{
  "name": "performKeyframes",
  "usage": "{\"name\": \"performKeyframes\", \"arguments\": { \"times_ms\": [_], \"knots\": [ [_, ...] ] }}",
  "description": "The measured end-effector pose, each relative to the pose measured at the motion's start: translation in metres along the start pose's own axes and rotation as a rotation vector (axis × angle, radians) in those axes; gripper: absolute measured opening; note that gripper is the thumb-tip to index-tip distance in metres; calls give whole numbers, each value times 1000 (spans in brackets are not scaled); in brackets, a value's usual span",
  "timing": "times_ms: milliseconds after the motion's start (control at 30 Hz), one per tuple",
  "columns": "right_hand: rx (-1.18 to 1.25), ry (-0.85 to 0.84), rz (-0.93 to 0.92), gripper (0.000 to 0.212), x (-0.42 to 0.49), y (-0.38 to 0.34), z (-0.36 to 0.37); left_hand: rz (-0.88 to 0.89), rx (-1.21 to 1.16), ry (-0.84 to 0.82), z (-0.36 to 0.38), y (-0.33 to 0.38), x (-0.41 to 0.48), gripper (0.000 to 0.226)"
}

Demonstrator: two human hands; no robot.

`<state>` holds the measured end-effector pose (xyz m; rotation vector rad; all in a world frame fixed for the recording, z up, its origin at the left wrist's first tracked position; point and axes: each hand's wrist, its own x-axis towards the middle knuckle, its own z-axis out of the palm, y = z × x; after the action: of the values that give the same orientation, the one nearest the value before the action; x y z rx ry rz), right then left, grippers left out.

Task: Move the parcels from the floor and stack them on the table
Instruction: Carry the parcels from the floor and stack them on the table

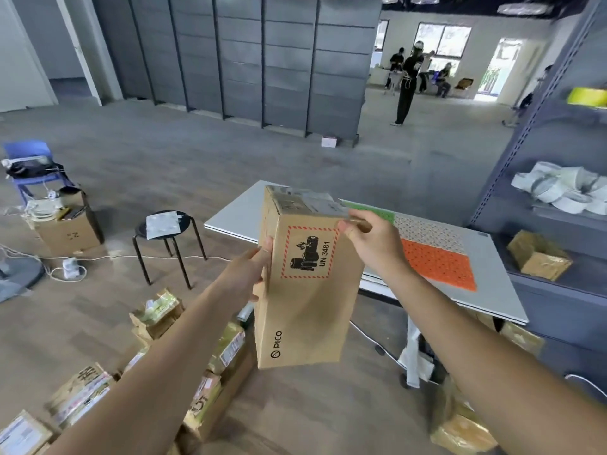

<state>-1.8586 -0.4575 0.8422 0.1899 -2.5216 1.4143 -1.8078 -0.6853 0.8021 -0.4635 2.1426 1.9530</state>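
Note:
I hold a tall brown cardboard parcel (305, 290) upright in the air, marked PICO with a red-bordered battery label. My left hand (254, 274) grips its left edge at mid height. My right hand (371, 241) pinches its upper right corner. The parcel hangs over the near left end of the white table (486, 290), which carries green, white and orange perforated mats. Several taped parcels (213, 372) lie on the wooden floor at lower left, and more parcels (460, 431) sit under the table at lower right.
A black stool (167, 238) stands left of the table. An open carton (67, 231) and a blue chair (31, 165) are at far left, with cables on the floor. Grey shelving (551, 224) with tape rolls and a box stands right. People stand far back.

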Motion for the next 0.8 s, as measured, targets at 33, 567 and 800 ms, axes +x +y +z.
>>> {"name": "performKeyframes", "arguments": {
  "times_ms": [33,567,800],
  "knots": [
    [27,-10,12,37,8,2,2,22,1,-33,0,1,10,78],
    [537,202,348,23,233,140,-20,287,161,-40,116,120,249,47],
    [756,170,440,21,316,248,-39,382,327,-35,215,157,376,43]
  ]
}}
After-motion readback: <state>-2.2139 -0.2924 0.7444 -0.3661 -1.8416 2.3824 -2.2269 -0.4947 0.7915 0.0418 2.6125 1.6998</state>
